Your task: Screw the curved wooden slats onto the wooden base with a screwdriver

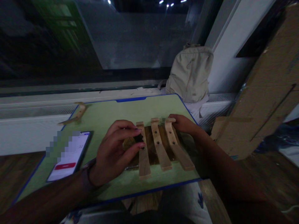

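At the lower edge of the frame both forearms enter, and a few pale wood offcuts (144, 202) show beneath the near rim of the green surface (105, 112), a blue-edged board that fills the centre. Lower left on it lies a phone (70, 155) with a lit screen, well apart from the work. Centre: the left hand (112, 154), its fingers (136, 129) clenched in a pinch, thumb and fingertips meeting on the upper part of the left slat (143, 161); whether something small sits between them cannot be told in the dim light. Just right of it lie the middle slat (161, 152) and the right slat (178, 149). All three are pale wood, each with dark holes, and fan slightly apart across a dark panel (150, 149) that lies flat on the surface. The right hand (184, 123) sits at centre right, its fingers curled over the far end of the right slat and grasping it. Toward the upper left corner of the surface a loose slat (76, 116) lies half over the rim. Beyond runs a white sill (35, 101); a beige backpack (190, 74) stands on it at upper centre right. A cardboard sheet (263, 93) leans at the right edge, and a dark window (130, 37) spans the top.
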The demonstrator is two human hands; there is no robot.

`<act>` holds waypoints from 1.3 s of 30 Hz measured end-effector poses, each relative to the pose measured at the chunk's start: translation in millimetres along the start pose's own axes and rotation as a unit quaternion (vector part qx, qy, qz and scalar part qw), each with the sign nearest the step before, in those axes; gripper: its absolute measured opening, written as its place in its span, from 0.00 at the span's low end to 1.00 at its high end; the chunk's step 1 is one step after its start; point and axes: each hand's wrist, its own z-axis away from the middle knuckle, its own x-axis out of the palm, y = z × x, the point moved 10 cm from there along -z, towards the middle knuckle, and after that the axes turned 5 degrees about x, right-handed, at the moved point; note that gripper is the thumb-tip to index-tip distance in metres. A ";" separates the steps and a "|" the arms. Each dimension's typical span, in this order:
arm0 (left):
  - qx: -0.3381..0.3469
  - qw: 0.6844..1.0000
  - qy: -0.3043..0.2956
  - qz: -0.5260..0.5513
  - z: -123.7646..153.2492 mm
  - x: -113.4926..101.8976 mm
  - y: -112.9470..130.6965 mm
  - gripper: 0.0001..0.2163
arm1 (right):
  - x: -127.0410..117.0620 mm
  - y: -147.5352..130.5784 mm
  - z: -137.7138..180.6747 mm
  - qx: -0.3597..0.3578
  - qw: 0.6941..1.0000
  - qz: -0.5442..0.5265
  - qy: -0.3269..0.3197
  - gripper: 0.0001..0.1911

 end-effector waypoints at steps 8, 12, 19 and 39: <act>-0.075 0.997 0.000 -0.001 5.3 4.5 -15.8 0.21 | -1.1 -3.0 0.3 -0.006 1.000 -0.003 0.000 0.07; -0.028 0.998 0.037 0.043 0.9 -2.5 -5.8 0.19 | -0.4 -2.4 0.0 -0.004 1.000 -0.004 -0.001 0.07; -0.076 0.994 0.009 0.079 3.5 8.8 -8.0 0.21 | -1.1 -0.9 -0.1 0.001 1.000 -0.001 0.000 0.08; -0.069 0.994 0.078 0.000 4.5 -10.3 -9.0 0.15 | -0.2 -1.7 -0.2 -0.009 1.000 -0.004 -0.002 0.06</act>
